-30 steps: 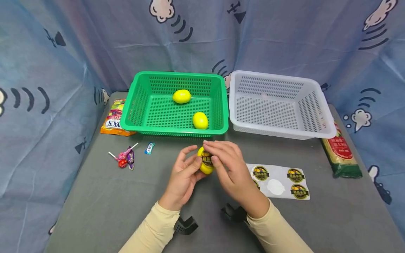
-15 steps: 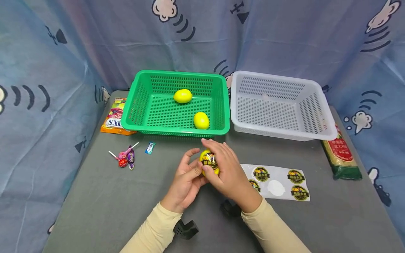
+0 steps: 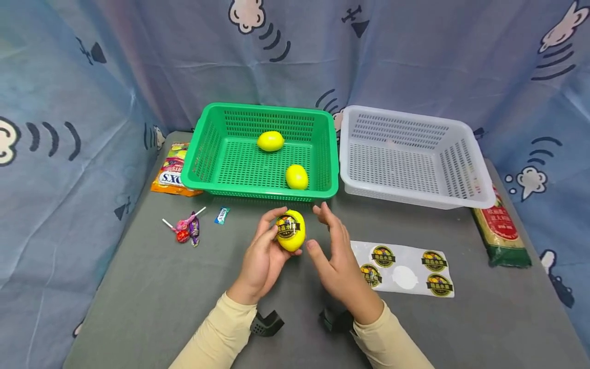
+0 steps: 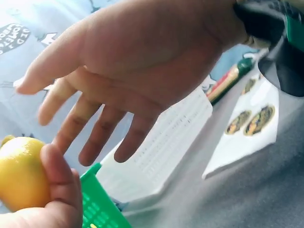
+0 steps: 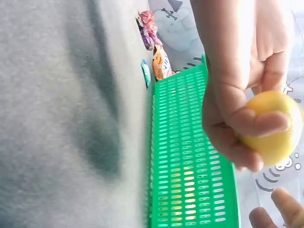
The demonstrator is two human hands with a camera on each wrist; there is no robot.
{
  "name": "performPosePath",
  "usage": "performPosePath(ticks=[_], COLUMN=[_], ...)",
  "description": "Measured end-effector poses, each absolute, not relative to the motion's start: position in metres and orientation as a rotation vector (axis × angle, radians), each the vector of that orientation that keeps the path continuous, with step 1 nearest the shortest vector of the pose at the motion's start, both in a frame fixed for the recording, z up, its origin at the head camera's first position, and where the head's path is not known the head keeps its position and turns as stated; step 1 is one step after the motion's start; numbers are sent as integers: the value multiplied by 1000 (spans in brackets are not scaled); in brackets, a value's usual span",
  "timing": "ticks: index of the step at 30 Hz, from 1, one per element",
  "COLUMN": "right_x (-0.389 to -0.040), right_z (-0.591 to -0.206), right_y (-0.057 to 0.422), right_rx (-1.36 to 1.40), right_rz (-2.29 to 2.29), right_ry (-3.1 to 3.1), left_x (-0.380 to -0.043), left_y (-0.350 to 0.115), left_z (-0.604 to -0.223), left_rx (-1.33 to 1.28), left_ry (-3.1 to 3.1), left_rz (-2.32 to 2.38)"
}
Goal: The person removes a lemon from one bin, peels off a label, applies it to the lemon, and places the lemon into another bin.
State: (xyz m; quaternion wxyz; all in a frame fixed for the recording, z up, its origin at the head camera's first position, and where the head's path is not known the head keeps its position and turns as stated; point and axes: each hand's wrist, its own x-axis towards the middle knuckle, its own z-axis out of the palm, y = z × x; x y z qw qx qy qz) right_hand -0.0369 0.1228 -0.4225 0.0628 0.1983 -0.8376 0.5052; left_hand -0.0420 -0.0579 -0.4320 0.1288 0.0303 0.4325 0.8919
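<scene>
In the head view a yellow lemon (image 3: pixel 297 237) with a round black-and-gold sticker (image 3: pixel 288 226) on its face is held by my left hand (image 3: pixel 261 261), thumb on the near side and fingers behind. My right hand (image 3: pixel 340 264) hovers just right of the lemon, fingers spread and holding nothing. The left wrist view shows that spread palm (image 4: pixel 142 61) apart from the lemon (image 4: pixel 23 173). A white sticker sheet (image 3: pixel 405 271) lies by my right wrist, with several stickers and one blank round spot.
Two lemons (image 3: pixel 297 177) lie in a green basket (image 3: pixel 260 192) at the back. Right of it stands a white basket (image 3: pixel 415 199). A noodle bag (image 3: pixel 500 228) lies at far right. Lollipops (image 3: pixel 183 230), a small blue packet (image 3: pixel 222 215) and a candy bag (image 3: pixel 172 171) are at left.
My right hand has come off the lemon and opened out to the right. My left hand keeps hold of the lemon, which has shifted slightly left, its sticker now in plain view.
</scene>
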Motion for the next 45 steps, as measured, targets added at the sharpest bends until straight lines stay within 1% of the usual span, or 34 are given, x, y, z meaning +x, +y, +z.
performPosePath(ticks=[8,13,17,24,28,31,37,41,45], right_x=[-35,-33,-33,-35,-39,-43,-52,-64,-81], right_z=[-434,-439,-441,-442,-441,-437,-427,-417,-405], right_y=[111,110,112,118,122,129,154,181,221], right_rx=[766,771,778,798,813,772,595,433,229], right_rz=[1285,1183,1172,1239,1265,1287,1258,1185,1019], right_ry=[-2385,-2397,-2398,-2389,-2376,-2423,-2489,-2478,-2487], left_x=[-43,-43,-46,-47,-48,-50,-53,-54,-55], left_y=[-50,-48,-47,-44,-45,-47,-49,-50,-51], left_z=[-437,-441,-445,-446,-448,-451,-458,-462,-466], left_rx=[219,264,306,286,342,426,562,578,527], left_ry=[1486,1700,1822,1894,1940,2053,2326,2344,2340], left_rz=[2558,2489,2460,2465,2456,2397,2305,2343,2359])
